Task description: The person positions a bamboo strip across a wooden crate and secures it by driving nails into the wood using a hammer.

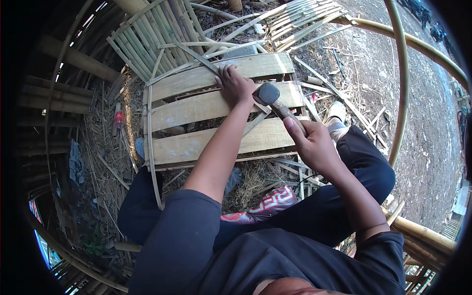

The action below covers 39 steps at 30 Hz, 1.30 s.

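My left hand [235, 84] is over the upper part of a low bench of pale wooden slats [206, 109]. Its fingers are closed on the end of a long, flat, grey blade-like strip [196, 57], which points away to the upper left; whether it is metal or bamboo I cannot make out. In my right hand [314, 145] is a hammer [269, 93], gripped by its wooden handle. The dark, blunt head is raised above the slats, just right of my left wrist. A thin bamboo strip [150, 125] bends down along the bench's left side.
Bamboo slat panels [142, 49] stand beyond the bench, with another slatted piece [305, 22] at the far right. Curved bamboo poles [400, 73] rise on the right. Straw and cut strips litter the ground. A bottle with a red label [118, 118] lies left; a red printed bag [273, 202] is between my legs.
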Available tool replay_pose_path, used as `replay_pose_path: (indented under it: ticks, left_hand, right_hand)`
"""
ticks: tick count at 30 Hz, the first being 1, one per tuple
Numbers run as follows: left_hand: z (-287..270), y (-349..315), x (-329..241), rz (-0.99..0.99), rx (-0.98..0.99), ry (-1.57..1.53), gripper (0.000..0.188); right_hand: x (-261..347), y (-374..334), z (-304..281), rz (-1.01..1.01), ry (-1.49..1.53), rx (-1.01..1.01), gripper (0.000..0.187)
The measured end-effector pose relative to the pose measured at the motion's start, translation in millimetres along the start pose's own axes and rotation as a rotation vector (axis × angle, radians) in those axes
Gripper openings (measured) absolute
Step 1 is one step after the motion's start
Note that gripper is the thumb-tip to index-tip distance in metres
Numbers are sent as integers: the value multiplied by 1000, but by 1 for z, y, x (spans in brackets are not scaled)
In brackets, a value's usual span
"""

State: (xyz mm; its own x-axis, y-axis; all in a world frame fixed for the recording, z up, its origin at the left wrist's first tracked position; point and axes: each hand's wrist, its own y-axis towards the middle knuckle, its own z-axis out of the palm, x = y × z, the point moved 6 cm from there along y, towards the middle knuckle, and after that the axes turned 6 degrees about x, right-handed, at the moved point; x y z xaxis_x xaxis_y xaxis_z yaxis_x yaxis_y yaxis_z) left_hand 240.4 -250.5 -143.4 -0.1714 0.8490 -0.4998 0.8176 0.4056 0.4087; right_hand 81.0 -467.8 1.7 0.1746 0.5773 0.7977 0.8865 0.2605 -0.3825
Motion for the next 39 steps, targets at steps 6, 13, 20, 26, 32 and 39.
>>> replay_pose_path:
  ticks: [6,13,20,26,32,39]
  left_hand:
    - [6,-6,-10,60,-30,-4,49]
    - [-15,-6,-20,45,25,-124,41]
    - [-7,-7,-23,75,-41,-251,40]
    - [-8,-4,-2,100,-116,-102,45]
    - [-9,-10,-26,12,33,-93,45]
    - [-14,-3,-15,-19,72,-54,41]
  right_hand:
    - [-52,23,14,247,-61,34,68]
    - [-7,-2,-16,-67,182,-67,67]
    - [-64,26,15,255,-173,-14,77]
    - [6,-8,3,-14,89,21,67]
    - [-80,30,12,312,-120,-25,78]
    - [-15,-1,-14,-201,257,-130,72]
